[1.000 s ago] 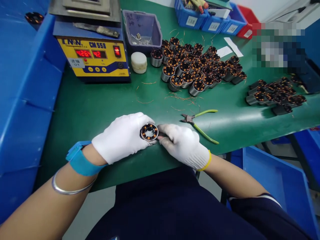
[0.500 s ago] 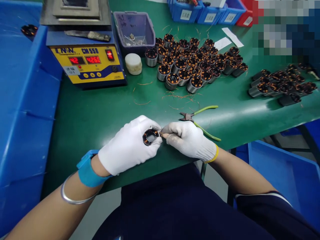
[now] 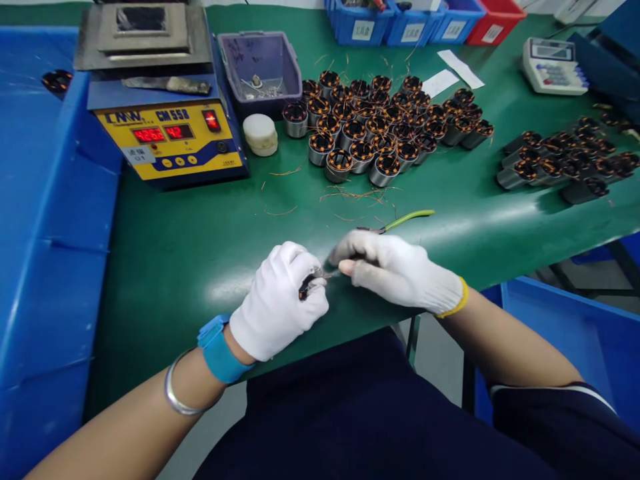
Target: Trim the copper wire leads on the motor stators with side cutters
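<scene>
My left hand (image 3: 285, 300), in a white glove, is wrapped round a small motor stator (image 3: 304, 288). Its black and orange rim is tilted and partly covered by the fingers. Fine wire ends (image 3: 327, 275) stick out from it to the right. Just beside them is my right hand (image 3: 395, 270), gloved with a bare thumb tip; its thumb and forefinger are apart and slightly blurred. Behind that hand lie green-handled cutting pliers (image 3: 410, 219), with one handle hidden.
A large group of wound stators (image 3: 360, 130) stands at the back, another group (image 3: 565, 160) at the right. A yellow-fronted solder pot (image 3: 175, 150) is at left, near a white round tub (image 3: 260, 135) and a purple bin (image 3: 260, 50). Wire scraps (image 3: 357, 193) lie mid-table.
My right hand has drawn away to the right, its thumb and forefinger parting. My left hand has turned, tilting the stator so its opening is more covered. The right hand now covers part of the pliers.
</scene>
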Motion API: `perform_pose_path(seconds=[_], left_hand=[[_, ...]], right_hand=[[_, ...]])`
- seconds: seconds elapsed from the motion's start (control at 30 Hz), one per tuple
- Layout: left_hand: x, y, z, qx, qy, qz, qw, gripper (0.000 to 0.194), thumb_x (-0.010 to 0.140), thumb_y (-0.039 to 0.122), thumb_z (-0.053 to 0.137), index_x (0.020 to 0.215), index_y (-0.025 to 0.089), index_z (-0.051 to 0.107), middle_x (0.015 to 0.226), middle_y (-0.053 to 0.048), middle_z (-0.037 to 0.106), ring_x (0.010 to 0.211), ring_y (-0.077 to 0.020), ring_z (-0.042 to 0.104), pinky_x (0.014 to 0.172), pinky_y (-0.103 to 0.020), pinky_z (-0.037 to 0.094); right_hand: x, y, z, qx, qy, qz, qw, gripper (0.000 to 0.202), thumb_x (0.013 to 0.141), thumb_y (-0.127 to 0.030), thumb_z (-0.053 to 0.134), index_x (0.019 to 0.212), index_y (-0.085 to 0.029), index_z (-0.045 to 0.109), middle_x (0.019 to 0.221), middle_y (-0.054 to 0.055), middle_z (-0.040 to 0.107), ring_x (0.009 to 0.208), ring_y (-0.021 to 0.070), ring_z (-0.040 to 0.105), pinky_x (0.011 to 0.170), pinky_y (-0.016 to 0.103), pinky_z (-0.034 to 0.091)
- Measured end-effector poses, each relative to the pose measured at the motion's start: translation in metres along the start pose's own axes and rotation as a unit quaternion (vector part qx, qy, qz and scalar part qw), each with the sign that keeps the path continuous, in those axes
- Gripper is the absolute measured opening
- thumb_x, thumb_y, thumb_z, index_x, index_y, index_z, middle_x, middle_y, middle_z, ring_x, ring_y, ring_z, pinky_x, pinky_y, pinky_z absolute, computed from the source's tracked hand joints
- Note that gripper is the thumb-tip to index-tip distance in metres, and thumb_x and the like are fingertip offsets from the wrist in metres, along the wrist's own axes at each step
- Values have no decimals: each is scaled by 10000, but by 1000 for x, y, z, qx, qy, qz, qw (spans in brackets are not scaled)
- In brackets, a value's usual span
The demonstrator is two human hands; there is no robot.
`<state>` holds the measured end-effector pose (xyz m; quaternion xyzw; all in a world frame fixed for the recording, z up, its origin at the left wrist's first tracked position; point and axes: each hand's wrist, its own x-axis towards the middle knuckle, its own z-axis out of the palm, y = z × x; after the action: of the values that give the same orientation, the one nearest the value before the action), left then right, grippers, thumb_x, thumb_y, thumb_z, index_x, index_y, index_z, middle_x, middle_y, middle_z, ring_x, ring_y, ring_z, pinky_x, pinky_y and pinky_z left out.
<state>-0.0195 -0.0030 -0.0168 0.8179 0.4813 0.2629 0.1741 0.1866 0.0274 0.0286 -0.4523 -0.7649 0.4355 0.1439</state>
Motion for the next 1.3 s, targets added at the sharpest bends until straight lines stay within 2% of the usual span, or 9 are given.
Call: perform_pose_path(seconds=[0.1, 0.23, 0.37, 0.57, 0.77, 0.9, 1.0, 1.2, 1.3], left_hand=[[0, 0, -1, -4, 1, 5, 1000, 50, 825, 202, 469, 793, 220, 503, 855, -83, 554, 829, -232, 530, 762, -398, 493], [1, 0, -2, 0, -9, 12, 1000, 52, 839, 237, 475, 796, 220, 498, 863, -83, 546, 826, -240, 529, 748, -403, 489], [2, 3, -6, 23, -23, 13, 999, 51, 842, 205, 450, 812, 214, 491, 868, -92, 547, 826, -250, 530, 748, -413, 485], [0, 8, -16, 17, -65, 13, 998, 274, 684, 208, 588, 942, 167, 506, 951, -118, 553, 845, -277, 543, 751, -443, 481], [-9, 10, -12, -15, -15, 21, 1000, 477, 662, 225, 634, 1108, 122, 502, 1034, -138, 574, 937, -296, 580, 836, -471, 505], [-14, 10, -8, -50, -9, -16, 999, 1004, 683, 213, 648, 1538, 103, 134, 1416, -216, 451, 1115, -298, 583, 980, -482, 497], [-12, 3, -9, -101, -31, -26, 994, 1043, 727, 252, 663, 1583, 147, 75, 1543, -214, 357, 1139, -287, 586, 1017, -485, 486], [7, -19, -37, -375, -82, -189, 904, 739, 867, 628, 547, 1437, 170, 445, 1318, -183, 612, 1100, -303, 655, 852, -429, 589], [11, -14, -50, -401, -209, -291, 843, 748, 884, 688, 491, 1377, 126, 503, 904, -118, 718, 730, -237, 716, 565, -325, 588]], right_hand=[[4, -10, -10, -53, 27, 22, 998, 386, 865, -430, 633, 1184, -215, 659, 1222, 66, 690, 982, 192, 673, 793, 294, 516], [22, -16, -4, -31, -118, 130, 984, 211, 809, -429, 714, 862, -225, 724, 760, -10, 731, 713, 143, 683, 618, 219, 494], [37, -6, 8, 189, -201, 181, 944, 296, 795, -426, 751, 687, -170, 647, 585, -9, 672, 499, 91, 602, 505, 193, 485], [37, 4, 15, 308, -207, 194, 908, 347, 725, -423, 823, 650, -135, 645, 496, -24, 615, 421, 63, 536, 431, 167, 462], [35, 5, 18, 325, -167, 194, 910, 240, 774, -285, 780, 657, -119, 651, 540, -7, 649, 424, 60, 550, 461, 175, 505], [33, 3, 23, 308, -138, 202, 920, 184, 860, -163, 621, 683, -127, 653, 536, -13, 639, 450, 76, 588, 462, 177, 516], [27, 4, 27, 293, -107, 178, 933, 140, 841, -122, 589, 713, -141, 644, 565, -21, 646, 494, 89, 622, 477, 186, 533], [9, 7, 28, 305, -46, 88, 947, 81, 790, -224, 631, 754, -152, 638, 662, -3, 680, 545, 101, 638, 521, 216, 546], [1, 4, 26, 320, -21, 52, 946, 130, 776, -280, 658, 753, -154, 638, 659, -4, 671, 534, 99, 620, 510, 214, 527]])
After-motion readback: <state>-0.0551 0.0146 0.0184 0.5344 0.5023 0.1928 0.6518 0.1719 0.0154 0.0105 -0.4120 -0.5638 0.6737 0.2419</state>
